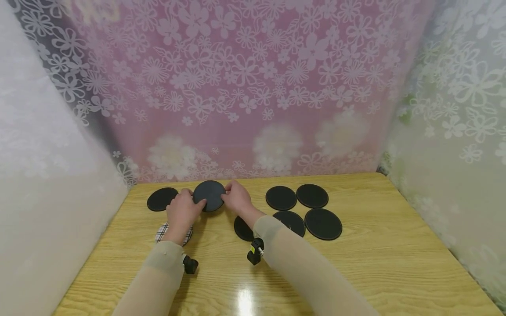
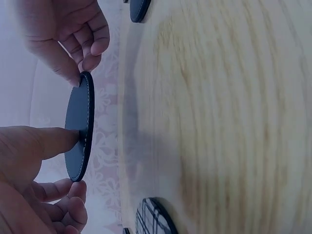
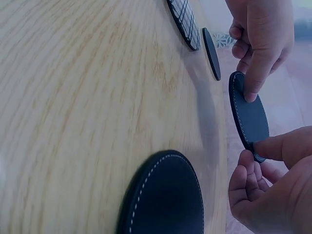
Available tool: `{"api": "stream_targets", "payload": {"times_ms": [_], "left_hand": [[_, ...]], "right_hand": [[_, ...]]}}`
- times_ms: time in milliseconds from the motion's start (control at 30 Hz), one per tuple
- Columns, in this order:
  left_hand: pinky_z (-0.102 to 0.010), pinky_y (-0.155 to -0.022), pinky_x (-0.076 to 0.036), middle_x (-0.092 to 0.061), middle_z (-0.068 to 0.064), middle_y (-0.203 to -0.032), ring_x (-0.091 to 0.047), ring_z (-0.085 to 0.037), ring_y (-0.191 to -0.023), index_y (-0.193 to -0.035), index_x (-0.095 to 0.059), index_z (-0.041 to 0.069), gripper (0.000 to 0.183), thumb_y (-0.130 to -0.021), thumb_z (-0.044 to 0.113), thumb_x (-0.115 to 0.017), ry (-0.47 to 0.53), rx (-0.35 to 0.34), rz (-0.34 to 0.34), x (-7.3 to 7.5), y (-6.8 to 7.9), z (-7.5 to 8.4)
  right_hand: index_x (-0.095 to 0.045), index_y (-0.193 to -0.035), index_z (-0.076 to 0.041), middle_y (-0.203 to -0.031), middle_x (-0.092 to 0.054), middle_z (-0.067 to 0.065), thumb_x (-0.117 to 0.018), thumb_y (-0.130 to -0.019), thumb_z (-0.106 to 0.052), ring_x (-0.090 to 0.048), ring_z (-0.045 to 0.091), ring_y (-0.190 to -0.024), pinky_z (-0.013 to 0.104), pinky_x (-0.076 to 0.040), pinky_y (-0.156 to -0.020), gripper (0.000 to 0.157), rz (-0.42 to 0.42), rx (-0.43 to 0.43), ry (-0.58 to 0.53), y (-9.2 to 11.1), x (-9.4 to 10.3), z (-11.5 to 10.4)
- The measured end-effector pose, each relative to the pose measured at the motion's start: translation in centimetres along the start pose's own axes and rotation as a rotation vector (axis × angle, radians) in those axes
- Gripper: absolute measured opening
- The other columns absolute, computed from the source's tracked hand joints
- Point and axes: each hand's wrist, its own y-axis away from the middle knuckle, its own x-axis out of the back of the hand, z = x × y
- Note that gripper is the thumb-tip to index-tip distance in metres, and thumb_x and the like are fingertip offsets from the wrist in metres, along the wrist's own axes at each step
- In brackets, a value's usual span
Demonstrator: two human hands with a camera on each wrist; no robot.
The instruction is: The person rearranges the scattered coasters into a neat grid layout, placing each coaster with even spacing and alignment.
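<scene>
Both hands hold one round black coaster (image 1: 209, 195) with stitching along its rim, raised over the far part of the table. My left hand (image 1: 184, 214) pinches its left edge, with the thumb (image 2: 61, 141) on the dark face and the other fingers behind. On the opposite edge, my right hand (image 1: 238, 198) pinches it between thumb and fingers. Below the left wrist lies a plaid-faced coaster (image 1: 161, 231), partly covered by the arm. Another black coaster (image 1: 162, 199) lies just left of the left hand. Under the right forearm, a black coaster (image 1: 242, 229) is half hidden.
Several black coasters (image 1: 323, 224) lie grouped on the right of the wooden table (image 1: 379, 263), one partly under the right sleeve. A pink floral curtain (image 1: 245, 109) hangs behind the far edge. Pale sheets (image 1: 454, 153) hang along the sides.
</scene>
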Motion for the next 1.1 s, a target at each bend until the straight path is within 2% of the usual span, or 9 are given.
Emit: {"api": "stream_targets", "payload": {"times_ms": [267,400,500,800,933,1100], "left_hand": [[-0.072,-0.106,-0.045,-0.072,-0.029,-0.124,-0.069,-0.051,-0.113,-0.140,-0.060,-0.007,0.060,-0.106,0.039,-0.076,0.017,-0.019,-0.017,-0.2,0.1,0.8],[-0.064,-0.093,-0.055,-0.074,-0.027,-0.116,-0.072,-0.045,-0.101,-0.136,-0.061,-0.007,0.057,-0.105,0.038,-0.078,0.025,-0.027,-0.026,-0.5,0.3,1.3],[-0.059,-0.083,-0.058,-0.074,-0.024,-0.110,-0.073,-0.040,-0.093,-0.134,-0.062,-0.005,0.055,-0.104,0.038,-0.079,0.025,-0.027,-0.031,-0.8,0.2,1.5],[-0.068,-0.099,-0.050,-0.073,-0.025,-0.115,-0.070,-0.045,-0.105,-0.134,-0.061,-0.003,0.052,-0.105,0.036,-0.078,0.045,-0.031,-0.039,-1.5,0.4,2.5],[-0.067,-0.099,-0.050,-0.074,-0.024,-0.115,-0.070,-0.045,-0.106,-0.134,-0.061,-0.003,0.052,-0.105,0.036,-0.078,0.048,-0.029,-0.046,-1.8,0.5,2.9],[-0.062,-0.093,-0.055,-0.074,-0.024,-0.115,-0.072,-0.043,-0.101,-0.135,-0.061,-0.003,0.052,-0.105,0.036,-0.078,0.052,-0.036,-0.057,-2.1,0.5,3.7]], "right_hand": [[-0.065,-0.132,-0.003,-0.126,-0.072,0.016,-0.072,-0.109,-0.015,-0.070,0.034,-0.118,0.048,-0.057,-0.099,0.026,-0.019,-0.001,-0.028,0.2,1.2,0.4],[-0.065,-0.132,-0.003,-0.125,-0.071,0.016,-0.071,-0.110,-0.015,-0.070,0.033,-0.117,0.047,-0.059,-0.097,0.026,-0.026,-0.016,-0.035,0.2,1.7,0.8],[-0.065,-0.133,-0.003,-0.126,-0.071,0.016,-0.070,-0.110,-0.015,-0.070,0.033,-0.116,0.046,-0.059,-0.096,0.027,-0.028,-0.024,-0.034,0.2,2.1,1.2],[-0.066,-0.130,-0.005,-0.124,-0.071,0.015,-0.072,-0.109,-0.015,-0.070,0.032,-0.111,0.046,-0.060,-0.093,0.023,-0.028,-0.023,-0.040,0.6,3.3,1.8],[-0.066,-0.130,-0.005,-0.122,-0.070,0.014,-0.072,-0.110,-0.016,-0.070,0.031,-0.108,0.045,-0.060,-0.091,0.024,-0.034,-0.029,-0.024,0.5,3.7,2.2],[-0.067,-0.131,-0.004,-0.122,-0.070,0.014,-0.072,-0.110,-0.016,-0.069,0.031,-0.110,0.046,-0.059,-0.092,0.025,-0.020,-0.040,0.002,0.5,4.4,2.7]]}}
